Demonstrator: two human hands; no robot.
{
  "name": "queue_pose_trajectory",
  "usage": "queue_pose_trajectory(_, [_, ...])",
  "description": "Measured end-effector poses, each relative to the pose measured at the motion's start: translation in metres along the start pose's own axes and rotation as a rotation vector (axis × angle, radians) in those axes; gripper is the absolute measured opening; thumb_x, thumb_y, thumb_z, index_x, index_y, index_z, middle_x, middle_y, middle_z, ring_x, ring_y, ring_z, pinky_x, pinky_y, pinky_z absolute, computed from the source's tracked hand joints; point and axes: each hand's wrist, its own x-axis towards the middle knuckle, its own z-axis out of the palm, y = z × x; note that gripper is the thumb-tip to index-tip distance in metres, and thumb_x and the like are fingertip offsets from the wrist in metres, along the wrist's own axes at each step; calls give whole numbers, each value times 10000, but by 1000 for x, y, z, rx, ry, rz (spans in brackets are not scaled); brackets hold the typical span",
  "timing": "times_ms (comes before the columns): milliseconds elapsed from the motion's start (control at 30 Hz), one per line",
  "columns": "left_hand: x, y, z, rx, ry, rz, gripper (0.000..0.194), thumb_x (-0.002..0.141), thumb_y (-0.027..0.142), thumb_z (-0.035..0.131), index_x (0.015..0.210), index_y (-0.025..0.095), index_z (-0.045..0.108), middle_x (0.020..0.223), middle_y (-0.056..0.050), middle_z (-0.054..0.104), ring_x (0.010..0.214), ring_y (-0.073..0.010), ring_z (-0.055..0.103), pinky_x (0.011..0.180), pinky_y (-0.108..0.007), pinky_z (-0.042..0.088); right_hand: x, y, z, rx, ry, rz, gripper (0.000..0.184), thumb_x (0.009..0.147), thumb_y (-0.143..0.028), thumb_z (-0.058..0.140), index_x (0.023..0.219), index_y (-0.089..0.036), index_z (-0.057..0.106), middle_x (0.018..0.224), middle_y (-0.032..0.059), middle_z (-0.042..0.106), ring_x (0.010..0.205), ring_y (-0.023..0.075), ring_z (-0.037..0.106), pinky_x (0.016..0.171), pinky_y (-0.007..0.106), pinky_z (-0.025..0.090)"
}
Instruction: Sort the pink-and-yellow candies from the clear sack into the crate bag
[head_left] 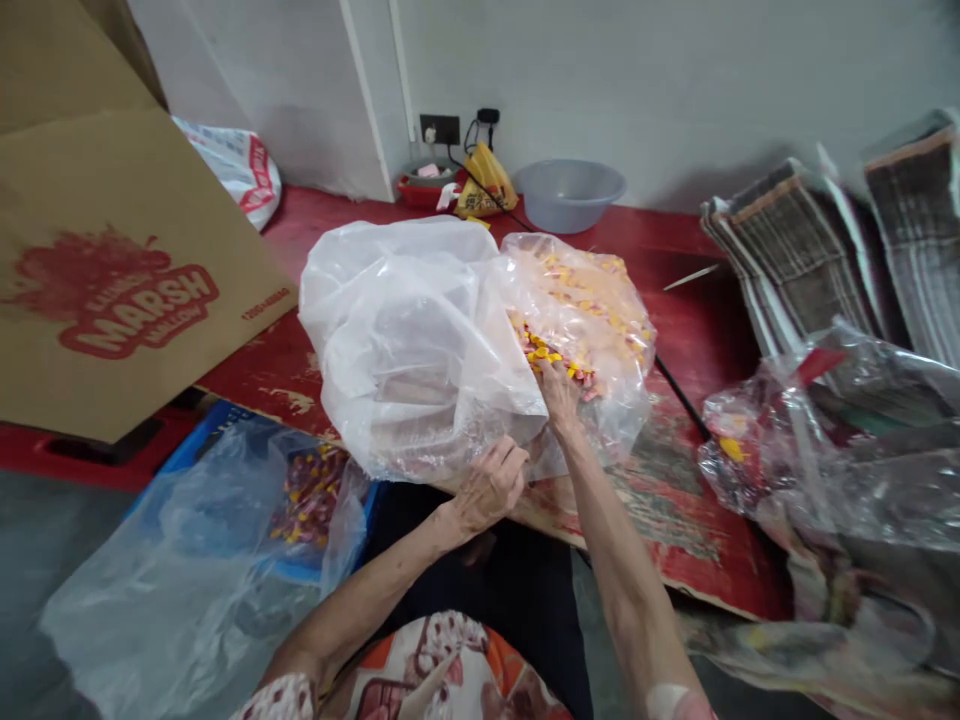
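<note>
Yellow pieces (541, 350) lie against the right hand (559, 392), beyond the left hand (491, 485)

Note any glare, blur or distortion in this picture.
Head view: soft sheen on the white bag, bright glints on the clear plastic at right; head view: the striped stacks at upper right look smeared; head view: the cardboard box at left seems stretched toward the corner, perhaps by a wide lens.

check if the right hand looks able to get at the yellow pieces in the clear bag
Probably yes: the right hand reaches in at the open mouth of the clear bag, up against the yellow pieces, with no plastic seeming to lie between.
</note>
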Motion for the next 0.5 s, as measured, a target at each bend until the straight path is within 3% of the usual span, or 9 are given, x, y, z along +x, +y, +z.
queue_pose_trajectory(100, [-13, -10, -2, -34, -9, 9, 216, 952, 63, 534, 1048, 204, 667, 1002, -80, 711, 917, -221, 736, 813, -329, 625, -1, 6, -3, 11, -6, 30, 178, 1002, -258, 576, 1019, -177, 733, 1106, 153, 776, 981, 258, 655, 917, 379, 475])
queue_pose_trajectory(167, [-34, -20, -14, -48, 112, -38, 202, 997, 103, 518, 1063, 214, 673, 1002, -69, 729, 937, -209, 746, 842, -316, 623, -13, 10, -9, 82, 81, 52, 201, 988, -290, 541, 1004, -182, 710, 1064, 152, 781, 933, 260, 667, 894, 386, 490])
queue_pose_trajectory(233, [-70, -34, -36, -7, 307, -189, 192, 1050, 165, 499, 1092, 228, 675, 1025, -71, 741, 941, -203, 746, 862, -318, 623, -37, 13, -17, 188, 202, 72, 257, 987, -383, 535, 1038, -191, 697, 1031, 139, 782, 855, 252, 671, 841, 382, 506])
queue_pose_trajectory(300, [-116, -52, -61, 90, 456, -424, 168, 1071, 236, 508, 1109, 245, 671, 1027, -75, 737, 891, -210, 729, 856, -342, 625, -70, 12, -23, 281, 277, 95, 348, 984, -508, 545, 1063, -201, 687, 984, 118, 778, 781, 241, 666, 786, 375, 513])
queue_pose_trajectory(400, [-182, -84, -93, 240, 479, -708, 139, 1042, 336, 548, 1074, 259, 660, 1028, -105, 717, 968, -291, 714, 947, -476, 621, -120, 5, -25, 373, 241, 149, 454, 978, -643, 523, 1031, -219, 676, 870, 86, 755, 711, 234, 656, 723, 367, 507])
queue_pose_trajectory(500, [-204, -120, -119, 245, 549, -864, 260, 1015, 445, 563, 1141, 236, 651, 1110, -149, 688, 1055, -351, 694, 1022, -588, 595, -150, 0, -17, 408, 128, 202, 551, 957, -733, 469, 1020, -226, 675, 812, 92, 754, 712, 260, 674, 708, 388, 503])
